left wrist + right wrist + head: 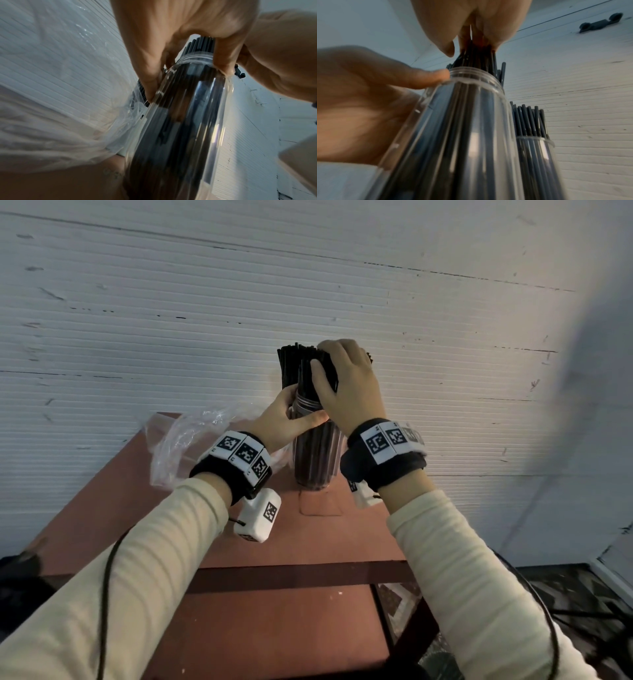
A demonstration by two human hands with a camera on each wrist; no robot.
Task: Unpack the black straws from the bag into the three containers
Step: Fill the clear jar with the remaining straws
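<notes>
Our left grip (286, 419) wraps the ribbed clear jar (317, 453) near the bench's (274, 628) far edge; our right grip (346, 378) pinches black straws (318, 371).

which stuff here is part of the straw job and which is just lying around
Part of the job:
- straws, gripped at the top by the right hand
- front jar, held near its rim by the left hand
- second jar, already holding straws
- bag, crumpled on the table

Just lying about:
- wall bracket
- cables
</notes>
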